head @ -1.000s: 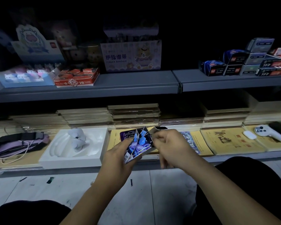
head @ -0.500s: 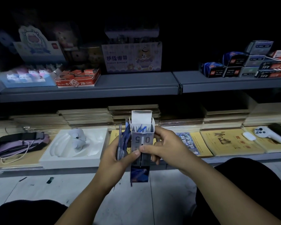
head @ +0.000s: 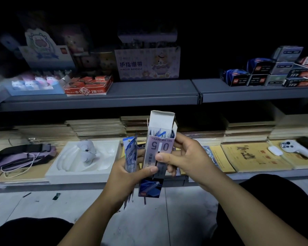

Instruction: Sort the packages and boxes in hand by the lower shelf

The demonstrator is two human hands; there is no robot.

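Both hands work in front of a low shop shelf. Right hand (head: 187, 160) grips a tall gel ink refill box (head: 159, 153), thumb across its printed front and fingers curled behind, holding it just above the lower shelf's (head: 256, 175) front edge. Left hand (head: 127, 172) clutches a bundle of blue refills (head: 131, 156) just beside the box, its thumb reaching over to press the box's lower front. The box stands nearly upright, long axis vertical, its open flap at the top pointing up and away from the person; the "0.5" print reads upside down. Some refills already show inside the mouth. By my judgement the step in hand is loading refills into the box; the next move calls for lining the bundle's ends up with the narrow opening and keeping the box steady while they slide down.
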